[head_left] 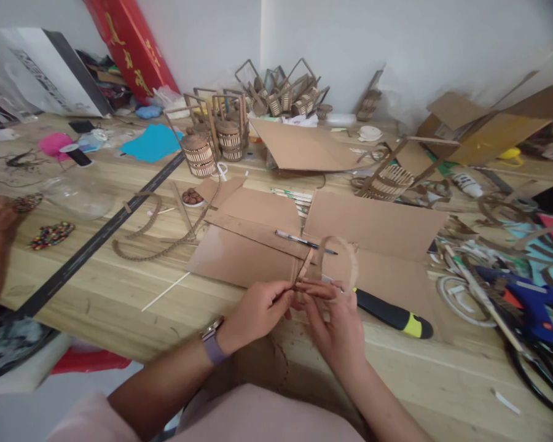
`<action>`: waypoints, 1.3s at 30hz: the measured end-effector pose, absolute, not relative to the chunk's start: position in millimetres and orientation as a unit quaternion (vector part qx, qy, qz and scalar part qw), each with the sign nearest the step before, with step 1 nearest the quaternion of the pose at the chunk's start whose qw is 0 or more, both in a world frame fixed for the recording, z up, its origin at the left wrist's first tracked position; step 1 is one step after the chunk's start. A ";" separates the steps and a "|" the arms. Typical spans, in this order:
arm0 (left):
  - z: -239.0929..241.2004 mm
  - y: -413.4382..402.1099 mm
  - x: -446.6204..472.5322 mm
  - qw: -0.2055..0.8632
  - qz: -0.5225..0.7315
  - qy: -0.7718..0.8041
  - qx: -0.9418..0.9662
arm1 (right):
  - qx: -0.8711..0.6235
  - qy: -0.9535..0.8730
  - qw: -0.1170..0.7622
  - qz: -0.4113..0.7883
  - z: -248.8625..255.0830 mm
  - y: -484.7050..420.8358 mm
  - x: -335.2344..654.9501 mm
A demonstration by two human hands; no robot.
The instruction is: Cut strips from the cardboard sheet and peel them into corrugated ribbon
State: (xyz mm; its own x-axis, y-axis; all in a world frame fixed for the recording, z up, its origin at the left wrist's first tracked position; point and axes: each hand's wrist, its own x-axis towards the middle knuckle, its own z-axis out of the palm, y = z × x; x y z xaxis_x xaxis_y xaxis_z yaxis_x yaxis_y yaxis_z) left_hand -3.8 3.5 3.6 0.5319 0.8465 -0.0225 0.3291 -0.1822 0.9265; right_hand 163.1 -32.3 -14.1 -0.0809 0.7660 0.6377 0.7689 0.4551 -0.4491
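Plainly, a brown strip (306, 263) juts from between both hands (260, 310) (340, 325).

You have in front of you a table (120, 294) of pale wood, with visible grain. Nearest to you, flat cardboard (249, 258) lies on its surface. To the left of it there are a thin white stick (166, 291), a curved brown band (154, 255) and a small dish of brown nuts (192, 197). A long black strip (96, 238) crosses the wood diagonally, and a bundle of coloured beads (50, 235) rests beyond it. Farther back you see blue sheets (152, 142) and upright baskets (199, 155).
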 end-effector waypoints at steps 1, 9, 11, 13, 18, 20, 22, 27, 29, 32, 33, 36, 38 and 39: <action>4.0 3.5 -3.9 0.493 0.260 0.405 0.724 | -0.525 -0.729 0.438 0.003 -13.1 -32.5 163.5; -1.1 6.4 -2.2 0.516 0.265 0.400 0.710 | -0.519 -0.728 0.447 0.007 -13.1 -32.8 162.0; -3.7 6.5 -2.7 0.513 0.265 0.401 0.711 | -0.509 -0.735 0.447 0.005 -14.2 -32.8 160.6; -5.2 6.4 -3.6 0.505 0.265 0.405 0.714 | -0.508 -0.739 0.443 0.003 -15.0 -32.5 159.7; -2.1 6.5 -4.8 0.489 0.263 0.408 0.725 | -0.507 -0.744 0.436 -0.012 -15.0 -31.2 159.9; 0.2 6.4 -4.7 0.490 0.260 0.406 0.726 | -0.515 -0.737 0.437 -0.008 -14.0 -31.3 160.9; 2.0 6.3 -4.5 0.487 0.257 0.404 0.730 | -0.529 -0.728 0.435 -0.001 -12.5 -32.1 162.3; 3.0 5.6 -3.6 0.497 0.254 0.399 0.728 | -0.543 -0.722 0.428 0.014 -10.2 -34.0 164.8; 2.1 5.4 -3.2 0.515 0.260 0.395 0.715 | -0.542 -0.717 0.438 0.021 -10.3 -34.0 164.0; -0.5 5.7 -3.0 0.527 0.264 0.395 0.705 | -0.530 -0.718 0.451 0.025 -11.4 -33.7 161.4; -1.5 6.1 -3.0 0.524 0.264 0.397 0.706 | -0.526 -0.720 0.452 0.023 -12.1 -33.6 160.5; -3.9 7.5 -3.3 0.515 0.264 0.399 0.712 | -0.526 -0.726 0.443 0.007 -14.8 -33.1 159.4; -3.9 7.8 -3.5 0.509 0.263 0.397 0.717 | -0.531 -0.728 0.434 -0.007 -16.9 -32.6 160.1; -3.3 7.6 -3.5 0.505 0.262 0.397 0.720 | -0.532 -0.729 0.430 -0.011 -17.7 -32.3 160.7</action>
State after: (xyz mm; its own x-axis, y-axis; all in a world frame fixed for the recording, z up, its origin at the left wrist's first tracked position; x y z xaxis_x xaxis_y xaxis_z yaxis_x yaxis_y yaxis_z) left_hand -3.5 7.6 -3.3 0.5478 0.8363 -0.0238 0.3073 -0.1747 0.9354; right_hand 160.7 -32.3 -17.7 -0.0629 0.7663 0.6394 0.7855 0.4333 -0.4419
